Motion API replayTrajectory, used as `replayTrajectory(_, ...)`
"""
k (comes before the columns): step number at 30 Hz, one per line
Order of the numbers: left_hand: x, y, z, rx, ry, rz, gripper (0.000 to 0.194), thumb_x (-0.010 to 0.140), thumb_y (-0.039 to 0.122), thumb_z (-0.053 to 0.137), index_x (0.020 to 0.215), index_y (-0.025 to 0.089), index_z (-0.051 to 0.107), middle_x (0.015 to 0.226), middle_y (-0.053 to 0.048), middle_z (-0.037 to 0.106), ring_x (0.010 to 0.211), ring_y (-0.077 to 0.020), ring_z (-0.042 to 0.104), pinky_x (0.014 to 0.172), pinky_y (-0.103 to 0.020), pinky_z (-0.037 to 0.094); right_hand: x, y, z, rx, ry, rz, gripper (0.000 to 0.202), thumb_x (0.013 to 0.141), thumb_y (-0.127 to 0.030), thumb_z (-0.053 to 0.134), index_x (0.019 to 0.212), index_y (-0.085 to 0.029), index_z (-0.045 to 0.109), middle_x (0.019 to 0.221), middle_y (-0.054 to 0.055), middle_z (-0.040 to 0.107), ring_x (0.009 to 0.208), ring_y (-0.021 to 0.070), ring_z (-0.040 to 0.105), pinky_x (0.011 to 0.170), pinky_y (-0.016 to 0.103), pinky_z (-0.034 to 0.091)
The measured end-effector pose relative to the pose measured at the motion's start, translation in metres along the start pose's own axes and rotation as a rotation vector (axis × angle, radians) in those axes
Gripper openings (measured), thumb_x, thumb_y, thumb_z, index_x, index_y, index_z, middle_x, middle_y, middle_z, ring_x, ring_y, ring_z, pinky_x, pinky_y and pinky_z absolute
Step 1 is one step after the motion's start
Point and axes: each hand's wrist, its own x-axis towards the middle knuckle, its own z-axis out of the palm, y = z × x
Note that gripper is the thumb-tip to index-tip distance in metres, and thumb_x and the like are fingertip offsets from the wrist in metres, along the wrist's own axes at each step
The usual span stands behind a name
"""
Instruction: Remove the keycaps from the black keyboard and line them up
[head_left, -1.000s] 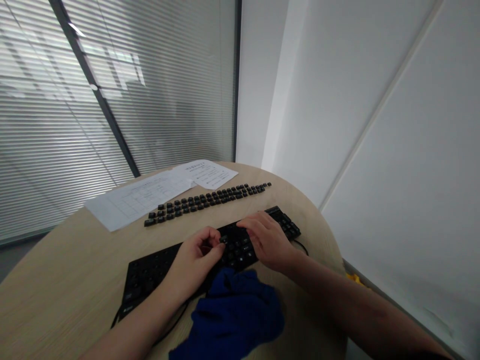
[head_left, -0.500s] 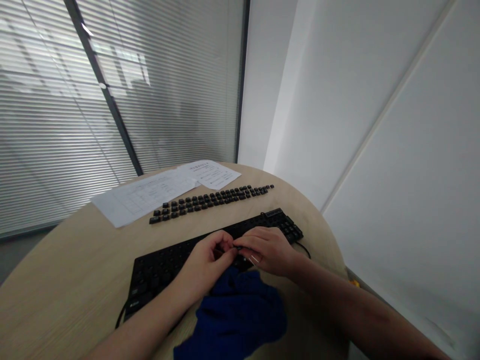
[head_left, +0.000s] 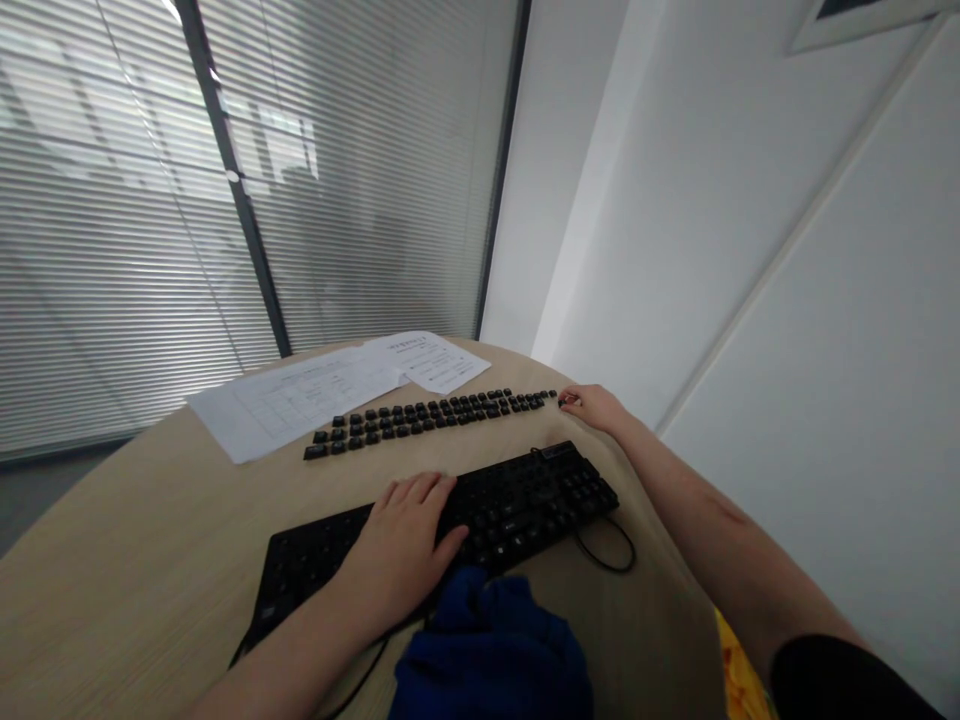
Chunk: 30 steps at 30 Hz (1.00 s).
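Observation:
A black keyboard point(head_left: 517, 500) lies at a slant across the round table, with bare spots among its keys. My left hand point(head_left: 401, 545) rests flat on its middle, fingers stretched out and thumb apart. Beyond it, loose black keycaps point(head_left: 442, 412) stand in slanted rows. At the right end of those rows, my right hand point(head_left: 592, 405) pinches a small dark keycap point(head_left: 562, 402) between thumb and fingertips, at the tabletop. A crumpled blue cloth point(head_left: 491, 655) lies in front of the keyboard, by my left thumb.
Printed paper sheets point(head_left: 300, 395) lie behind the keycaps at the far left. The keyboard's cable point(head_left: 626, 560) loops out at its right end. The round wooden table point(head_left: 150, 560) curves close to a white wall point(head_left: 810, 330). Something yellow point(head_left: 739, 670) shows below the table's right edge.
My right hand has left the keyboard and reached to the far right end of the keycap rows. My left hand has opened from a pinch and now lies flat on the keyboard.

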Motion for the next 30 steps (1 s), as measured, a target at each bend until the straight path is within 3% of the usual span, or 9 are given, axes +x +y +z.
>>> replayTrajectory(4, -0.002, -0.001, 0.002, 0.027, -0.025, 0.008, 0.052, 0.092, 0.042, 0.053, 0.137, 0.017, 0.057, 0.143, -0.015, 0.057, 0.131, -0.0338, 0.052, 0.114, -0.055, 0.035, 0.023, 0.013, 0.026, -0.017, -0.020, 0.012, 0.020, 0.084, -0.024, 0.070, 0.102, -0.018, 0.076, 0.096, 0.007, 0.077, 0.086, 0.0199, 0.069, 0.078, 0.028, 0.050)
replayTrajectory(10, -0.001, 0.000, -0.002, 0.041, -0.092, -0.019, 0.052, 0.091, 0.040, 0.053, 0.138, 0.018, 0.058, 0.144, -0.013, 0.057, 0.131, -0.0325, 0.053, 0.114, -0.055, 0.037, 0.021, 0.034, 0.049, 0.000, -0.001, -0.005, 0.022, 0.092, -0.029, 0.062, 0.109, -0.022, 0.075, 0.102, 0.006, 0.077, 0.087, 0.0198, 0.070, 0.080, 0.030, 0.052)
replayTrajectory(15, -0.002, -0.004, 0.002, 0.051, -0.063, 0.002, 0.052, 0.090, 0.043, 0.053, 0.137, 0.021, 0.059, 0.144, -0.012, 0.058, 0.130, -0.0326, 0.054, 0.113, -0.055, 0.039, 0.019, 0.044, 0.056, 0.011, -0.004, -0.048, 0.023, 0.093, -0.032, 0.060, 0.109, -0.025, 0.076, 0.106, 0.006, 0.077, 0.092, 0.0224, 0.070, 0.084, 0.033, 0.053)
replayTrajectory(22, -0.004, -0.014, 0.010, 0.048, 0.000, 0.041, 0.052, 0.091, 0.046, 0.053, 0.137, 0.022, 0.059, 0.143, -0.010, 0.058, 0.127, -0.0327, 0.057, 0.111, -0.055, 0.041, 0.023, 0.037, 0.060, -0.004, 0.002, -0.082, 0.027, 0.096, -0.030, 0.055, 0.113, -0.024, 0.075, 0.112, 0.007, 0.075, 0.102, 0.0234, 0.069, 0.091, 0.035, 0.052)
replayTrajectory(30, -0.004, -0.013, 0.009, 0.040, -0.017, 0.030, 0.053, 0.090, 0.046, 0.053, 0.137, 0.021, 0.059, 0.142, -0.011, 0.059, 0.128, -0.0327, 0.056, 0.112, -0.054, 0.041, 0.021, 0.036, 0.064, 0.000, 0.061, -0.050, 0.032, 0.095, -0.030, 0.056, 0.124, -0.023, 0.070, 0.117, 0.008, 0.075, 0.106, 0.0249, 0.069, 0.094, 0.037, 0.053)
